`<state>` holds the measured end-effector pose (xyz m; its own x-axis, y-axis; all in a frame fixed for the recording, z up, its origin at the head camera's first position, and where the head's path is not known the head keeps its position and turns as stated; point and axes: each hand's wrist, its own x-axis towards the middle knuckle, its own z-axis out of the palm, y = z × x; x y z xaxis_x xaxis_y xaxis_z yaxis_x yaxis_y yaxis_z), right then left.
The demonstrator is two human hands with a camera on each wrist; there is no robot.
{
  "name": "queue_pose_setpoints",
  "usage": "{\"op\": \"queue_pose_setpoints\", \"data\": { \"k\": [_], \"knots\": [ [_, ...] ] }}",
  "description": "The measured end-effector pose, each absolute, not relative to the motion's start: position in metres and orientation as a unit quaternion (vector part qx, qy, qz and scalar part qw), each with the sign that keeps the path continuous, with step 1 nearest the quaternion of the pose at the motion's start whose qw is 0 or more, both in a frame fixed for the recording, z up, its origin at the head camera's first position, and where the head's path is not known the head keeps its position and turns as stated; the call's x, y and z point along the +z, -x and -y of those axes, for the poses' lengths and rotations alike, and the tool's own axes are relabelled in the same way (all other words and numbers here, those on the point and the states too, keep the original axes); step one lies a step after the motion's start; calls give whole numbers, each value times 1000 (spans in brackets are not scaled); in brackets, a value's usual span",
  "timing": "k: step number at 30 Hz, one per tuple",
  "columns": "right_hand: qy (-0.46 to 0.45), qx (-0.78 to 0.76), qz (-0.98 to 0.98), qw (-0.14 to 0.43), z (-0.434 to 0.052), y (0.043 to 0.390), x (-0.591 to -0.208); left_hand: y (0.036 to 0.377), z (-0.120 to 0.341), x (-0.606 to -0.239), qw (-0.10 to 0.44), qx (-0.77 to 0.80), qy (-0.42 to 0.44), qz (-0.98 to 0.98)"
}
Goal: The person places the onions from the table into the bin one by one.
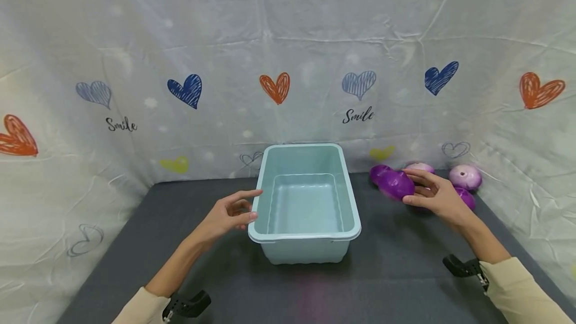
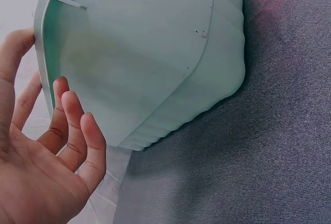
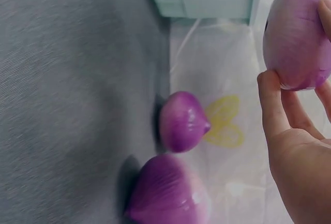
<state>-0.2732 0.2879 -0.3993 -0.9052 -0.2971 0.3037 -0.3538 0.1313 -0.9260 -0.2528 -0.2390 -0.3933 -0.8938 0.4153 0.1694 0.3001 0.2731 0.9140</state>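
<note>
Right hand (image 1: pixel 438 195) pinches a purple onion (image 1: pixel 396 184) beside the bin (image 1: pixel 306 234); left hand (image 1: pixel 227 215) hovers spread at its rim.

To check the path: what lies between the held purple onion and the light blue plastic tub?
Only bare dark grey mat between onion and tub, head view.

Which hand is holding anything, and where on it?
The right hand pinches a purple onion by its rounded sides, between thumb and fingertips. The left hand holds nothing; it sits open beside the pale green bin's rim.
</note>
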Motion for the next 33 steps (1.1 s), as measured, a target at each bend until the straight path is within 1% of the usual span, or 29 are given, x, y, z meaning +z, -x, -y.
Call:
{"op": "queue_pose_setpoints", "data": {
  "k": [10,23,33],
  "knots": [
    [-207,612,763,28,-271,281,-376,254,240,-390,59,560,-227,-795],
    [-236,631,739,28,-242,292,-356,259,240,-393,43,556,-236,-796],
    [-269,651,710,13,-219,299,-348,257,240,-394,49,562,-211,-798]
  ]
}}
